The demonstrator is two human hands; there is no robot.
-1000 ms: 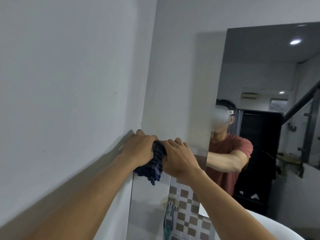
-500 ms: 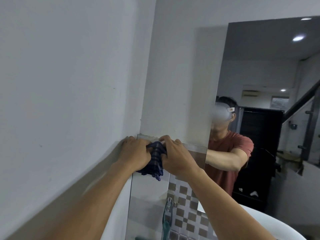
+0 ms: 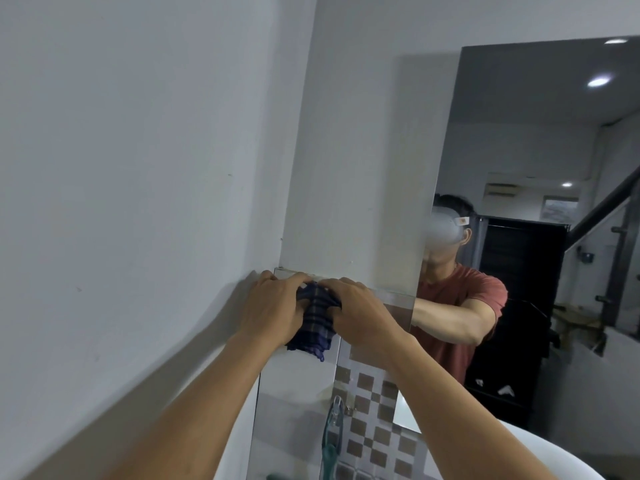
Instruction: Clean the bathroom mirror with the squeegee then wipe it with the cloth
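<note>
A dark blue checked cloth (image 3: pixel 316 320) is bunched between both my hands near the corner of the wall, at the top edge of the tiled strip. My left hand (image 3: pixel 273 306) grips its left side and my right hand (image 3: pixel 360 313) grips its right side, both closed on the fabric. A loose end hangs down below the hands. The tall bathroom mirror (image 3: pixel 540 140) is to the right and reflects a person in a red shirt with arms stretched forward. A teal-handled tool (image 3: pixel 330 441), possibly the squeegee, hangs from a hook lower down.
A plain white wall (image 3: pixel 138 168) fills the left. Brown and white checked tiles (image 3: pixel 374 420) run below the hands. The white rim of a basin (image 3: pixel 540 448) curves at the bottom right. The mirror shows a dark doorway, stair rail and ceiling lights.
Both hands with the cloth have stayed at the wall corner, shifting slightly down against the tile edge. The view has tilted a little, showing more of the mirror's top.
</note>
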